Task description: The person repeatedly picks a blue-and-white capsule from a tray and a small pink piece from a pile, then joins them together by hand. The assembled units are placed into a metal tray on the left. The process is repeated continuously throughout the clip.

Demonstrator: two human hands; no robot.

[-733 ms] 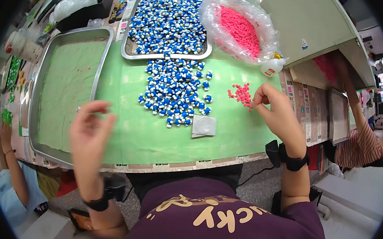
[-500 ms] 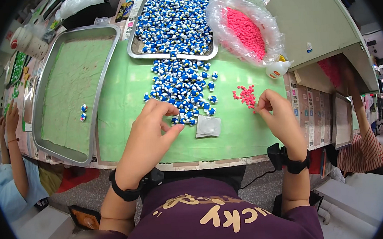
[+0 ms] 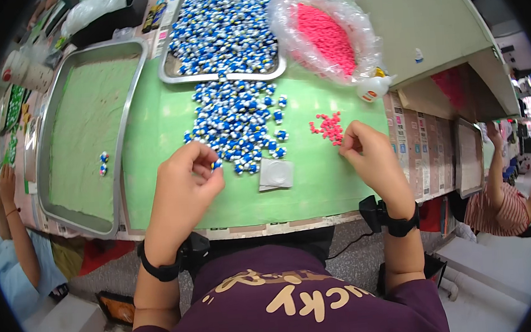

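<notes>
green covers the table (image 3: pixel 151 144), which runs from the near edge by the person's lap to the crowded far edge. on its left side lies a big steel tray (image 3: pixel 123 140) lined with the same green, almost bare except for two small blue and white pieces (image 3: pixel 102 164) near its right rim. a second steel tray (image 3: pixel 174 79) at the far edge, about the middle, is heaped with blue and white pieces, and more of them spill off its near rim in a loose pile (image 3: pixel 240 121) toward the table's centre. right of that tray sits a clear plastic bag (image 3: pixel 288 14) lying open with a mound of pink bits inside. a beige box (image 3: pixel 422 22) fills the far right corner, and a person in a striped shirt (image 3: pixel 499 207) sits beyond the right edge. closer in, a small clear packet (image 3: pixel 276 174) lies flat just below the pile, toward the near edge. a little cluster of pink bits (image 3: pixel 328 127) lies right of the pile.

the left hand (image 3: pixel 183 194) is at the pile's near left fringe, fingers curled, thumb and fingertips pinching one blue and white piece (image 3: pixel 217 165). the right hand (image 3: pixel 367 155) rests just beside the pink cluster on its near right, fingers drawn together; whether they pinch a pink bit i cannot tell.
</notes>
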